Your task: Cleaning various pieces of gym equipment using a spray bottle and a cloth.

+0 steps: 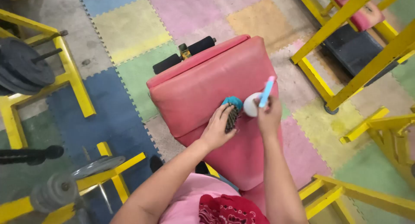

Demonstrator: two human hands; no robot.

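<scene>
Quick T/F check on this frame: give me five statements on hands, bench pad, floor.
1. The left hand presses a teal and dark cloth on the red bench pad. True.
2. The right hand is empty. False: it holds a white spray bottle with a blue trigger.
3. The floor is bare wood. False: coloured interlocking foam mats cover it.
4. Weight plates hang on a yellow rack at left. True.
5. The bench pad is green. False: it is red.
</scene>
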